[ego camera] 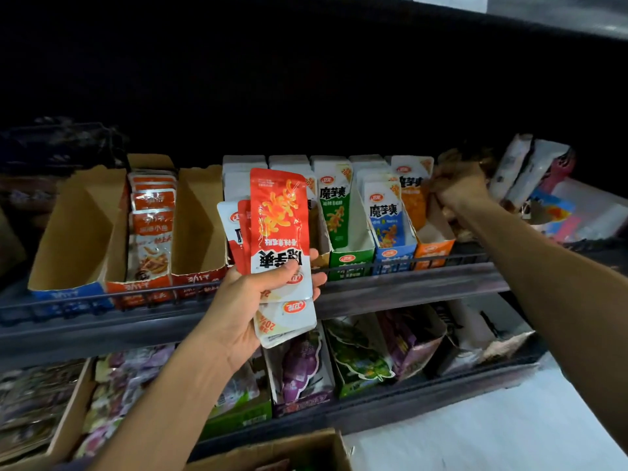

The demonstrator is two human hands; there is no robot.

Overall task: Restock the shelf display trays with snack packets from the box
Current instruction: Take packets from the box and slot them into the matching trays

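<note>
My left hand [238, 307] grips a small stack of red-and-white snack packets [278, 215], held upside down in front of the upper shelf. Behind them stand narrow display trays: a green tray [350, 260], a blue tray [394, 258] and an orange tray [433, 249], each with a few matching packets. My right hand [458, 188] reaches to the right wall of the orange tray with its fingers curled. Whether it holds anything is lost in shadow. A corner of the cardboard box [272, 450] shows at the bottom edge.
On the left of the upper shelf are two empty brown trays [78, 232] [200, 226] and between them a tray of orange packets [149, 212]. A dark shelf rail [407, 283] runs along the front. The lower shelf [373, 413] holds purple and green packets. Loose packets [537, 178] lie at the far right.
</note>
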